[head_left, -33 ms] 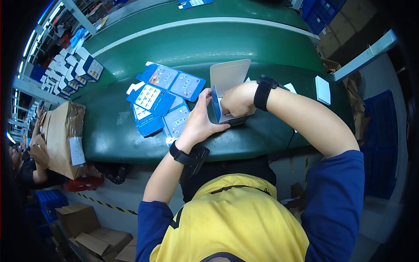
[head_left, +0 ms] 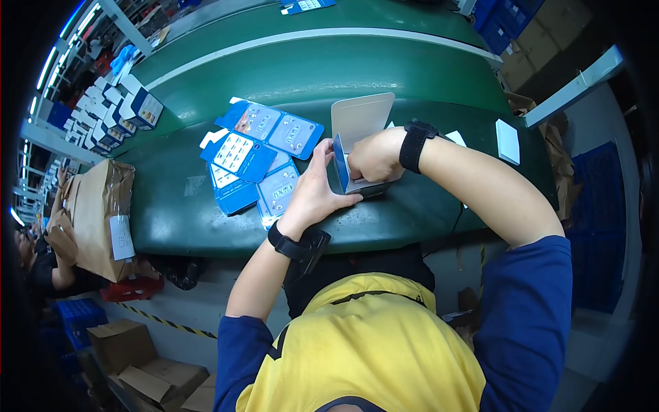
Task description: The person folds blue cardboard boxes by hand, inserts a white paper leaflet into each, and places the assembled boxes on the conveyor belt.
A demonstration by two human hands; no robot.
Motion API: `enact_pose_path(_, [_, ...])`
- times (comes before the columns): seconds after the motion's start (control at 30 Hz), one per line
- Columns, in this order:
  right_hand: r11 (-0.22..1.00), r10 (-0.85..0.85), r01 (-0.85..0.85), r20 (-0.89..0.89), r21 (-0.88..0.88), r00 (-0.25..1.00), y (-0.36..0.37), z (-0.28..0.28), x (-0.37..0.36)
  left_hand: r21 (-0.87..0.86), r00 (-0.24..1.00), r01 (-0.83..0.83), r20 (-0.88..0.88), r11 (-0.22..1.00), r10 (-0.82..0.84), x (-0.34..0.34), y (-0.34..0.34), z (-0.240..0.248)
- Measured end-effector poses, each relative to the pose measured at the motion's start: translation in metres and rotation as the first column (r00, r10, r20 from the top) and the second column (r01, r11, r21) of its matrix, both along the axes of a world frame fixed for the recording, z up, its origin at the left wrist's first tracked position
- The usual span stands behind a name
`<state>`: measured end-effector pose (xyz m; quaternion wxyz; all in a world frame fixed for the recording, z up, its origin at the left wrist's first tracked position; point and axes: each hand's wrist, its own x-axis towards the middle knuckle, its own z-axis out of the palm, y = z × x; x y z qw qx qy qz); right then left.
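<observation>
A small carton [head_left: 360,115] stands on the green bench with its white inner flap raised at the far side. My left hand [head_left: 317,191] grips its left side, thumb along the near edge and fingers around the far left corner. My right hand [head_left: 377,157] reaches down into the carton's opening with its fingers curled. Its fingertips are hidden inside, so anything they hold cannot be made out. Just left of the carton, several flattened blue carton blanks [head_left: 296,133] lie overlapping, printed with pictures and white panels.
White-topped folded cartons [head_left: 142,108] are lined up at the far left. A large brown paper-wrapped package [head_left: 93,218] stands at the bench's left end. A white slip-like stack [head_left: 508,141] lies to the right on the green bench [head_left: 168,223]. Beyond it is a metal post [head_left: 573,88].
</observation>
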<state>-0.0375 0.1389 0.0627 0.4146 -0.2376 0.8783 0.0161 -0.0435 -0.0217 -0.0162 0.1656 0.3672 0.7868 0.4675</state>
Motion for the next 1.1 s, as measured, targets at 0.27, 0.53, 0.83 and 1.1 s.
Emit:
enact_pose_path(0.27, [0.993,-0.117,0.119,-0.073,0.026,0.991,-0.006,0.025,0.016,0.005,0.999,0.007,-0.039,1.000,-0.007,0.002,-0.001,-0.004])
enact_pose_path(0.53, [0.995,-0.034,0.046,-0.124,0.090,0.992,0.008,0.003,0.018,-0.002,0.999,0.001,-0.038,1.000,-0.001,0.003,0.002,-0.001])
enact_pose_path(0.83, [0.374,-0.908,0.354,-0.262,-0.857,0.327,0.053,0.024,0.102,0.044,1.000,0.014,0.012,0.999,-0.015,0.002,-0.013,-0.005])
enact_pose_path(1.1, [0.196,-0.884,0.572,0.109,-0.796,0.454,0.030,-0.051,0.106,0.043,0.985,0.167,0.034,0.985,-0.169,-0.011,-0.010,-0.003])
